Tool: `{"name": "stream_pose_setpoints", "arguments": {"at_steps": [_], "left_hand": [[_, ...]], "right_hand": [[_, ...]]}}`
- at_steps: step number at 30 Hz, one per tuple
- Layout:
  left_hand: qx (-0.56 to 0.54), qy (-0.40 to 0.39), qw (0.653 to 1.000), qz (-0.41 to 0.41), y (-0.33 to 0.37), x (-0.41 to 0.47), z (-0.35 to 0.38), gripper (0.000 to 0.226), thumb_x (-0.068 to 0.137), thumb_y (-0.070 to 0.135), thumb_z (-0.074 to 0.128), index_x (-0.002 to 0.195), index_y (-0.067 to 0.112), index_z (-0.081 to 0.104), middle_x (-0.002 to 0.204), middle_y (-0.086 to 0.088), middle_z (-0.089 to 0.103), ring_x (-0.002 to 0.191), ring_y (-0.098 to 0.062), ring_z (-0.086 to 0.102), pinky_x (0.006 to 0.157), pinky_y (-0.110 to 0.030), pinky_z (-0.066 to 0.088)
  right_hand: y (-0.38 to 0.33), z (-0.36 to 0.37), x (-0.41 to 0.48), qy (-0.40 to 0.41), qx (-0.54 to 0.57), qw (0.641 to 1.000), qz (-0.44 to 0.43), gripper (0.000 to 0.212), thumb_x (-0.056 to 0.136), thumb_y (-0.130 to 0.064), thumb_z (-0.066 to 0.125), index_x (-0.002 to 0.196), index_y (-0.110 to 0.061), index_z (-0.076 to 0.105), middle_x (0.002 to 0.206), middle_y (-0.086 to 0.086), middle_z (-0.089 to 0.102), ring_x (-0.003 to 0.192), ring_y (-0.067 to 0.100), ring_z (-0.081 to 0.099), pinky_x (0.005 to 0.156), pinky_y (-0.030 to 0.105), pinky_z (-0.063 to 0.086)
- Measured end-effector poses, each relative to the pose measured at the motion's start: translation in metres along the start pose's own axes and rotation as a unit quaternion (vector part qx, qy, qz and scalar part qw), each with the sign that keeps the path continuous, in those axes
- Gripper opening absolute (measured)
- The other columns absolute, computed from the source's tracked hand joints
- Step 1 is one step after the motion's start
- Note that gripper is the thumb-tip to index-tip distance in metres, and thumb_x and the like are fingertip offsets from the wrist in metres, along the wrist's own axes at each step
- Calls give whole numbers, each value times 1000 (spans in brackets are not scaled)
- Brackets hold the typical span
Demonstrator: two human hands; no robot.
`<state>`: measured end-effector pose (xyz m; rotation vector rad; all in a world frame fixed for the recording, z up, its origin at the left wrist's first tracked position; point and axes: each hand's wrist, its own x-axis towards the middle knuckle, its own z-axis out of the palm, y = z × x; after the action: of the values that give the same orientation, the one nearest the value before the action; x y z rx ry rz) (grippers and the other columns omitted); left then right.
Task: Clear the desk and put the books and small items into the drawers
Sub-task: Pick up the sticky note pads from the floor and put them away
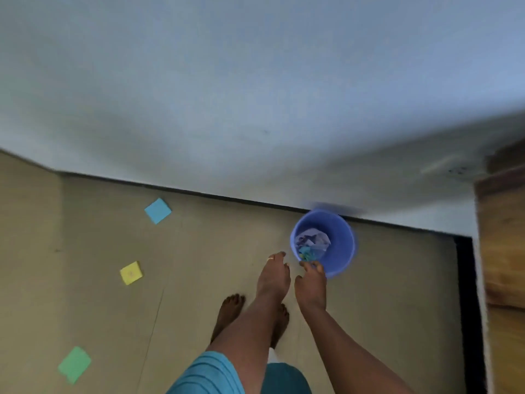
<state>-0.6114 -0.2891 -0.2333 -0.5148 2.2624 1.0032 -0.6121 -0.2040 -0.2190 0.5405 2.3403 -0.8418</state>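
From my feed, the biggest thing in view is a pale blue wall (255,81) filling the upper half, blurred by camera motion. Below it runs a beige floor (213,280), with a dark skirting strip (199,193) where the two meet. At the right edge stands a piece of wooden furniture (502,237); I cannot tell from here what it is.

Both bare arms reach forward and down from the bottom of the frame, over a teal garment (207,376). A round blue bucket (341,237) sits on the floor near the wall, just left of the wooden piece, with crumpled paper (312,240) inside and a blue-green scrap (307,254) at its near side.

The left hand (274,277) hovers just left of the bucket. Its fingers (279,255) are stretched forward, loosely apart, and hold nothing. The right hand (311,288) is at the bucket's near rim. Its fingers (318,267) overlap the rim, right by the blue-green scrap, but I cannot tell whether they are clamped on anything. Two bare feet (230,311) stand on the floor beneath the arms.

The small items I can see lie on the floor, well apart from each other and left of the hands: a blue pad (158,211) near the wall, a yellow pad (131,273) further toward me, and a green pad (74,364) nearest the bottom edge. A thin ring (270,259) shows on one left finger.
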Motion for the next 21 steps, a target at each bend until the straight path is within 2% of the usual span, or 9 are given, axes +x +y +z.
{"name": "stream_pose_setpoints", "arguments": {"at_steps": [3,7,9,17,21], "left_hand": [[-32,41,998,-42,-15,-10,-21,42,100,15,35,142,12,37,144,-8,42,131,-20,43,105,-28,34],[-95,84,985,-121,-41,-18,-50,40,101,17,35,141,15,39,144,-5,42,130,-20,45,103,-30,38],[-127,108,974,-153,-62,-19,-66,39,101,17,36,140,17,40,145,-4,42,129,-20,46,104,-30,40],[-216,178,931,-236,-171,-22,-121,40,100,13,36,139,14,42,144,-5,43,133,-19,42,107,-27,32],[-245,179,903,-305,-228,-21,-147,39,98,18,39,136,20,46,141,-3,48,132,-22,41,110,-33,33]], "right_hand": [[-22,8,-7,-23,-37,998,-34,45,87,5,49,129,-10,53,144,9,35,117,25,52,94,27,41],[-55,29,-14,-51,-80,992,-83,44,85,6,52,126,-10,57,145,8,37,126,24,45,101,39,44],[-75,45,-16,-69,-120,985,-106,44,86,4,51,127,-11,56,146,6,36,127,23,44,103,38,43],[-156,143,-28,-134,-210,947,-202,38,88,-1,55,125,-8,57,141,9,41,118,26,51,94,31,42],[-202,202,-29,-165,-253,928,-220,36,89,-2,56,125,-5,57,138,11,43,121,25,50,97,26,38]]}}
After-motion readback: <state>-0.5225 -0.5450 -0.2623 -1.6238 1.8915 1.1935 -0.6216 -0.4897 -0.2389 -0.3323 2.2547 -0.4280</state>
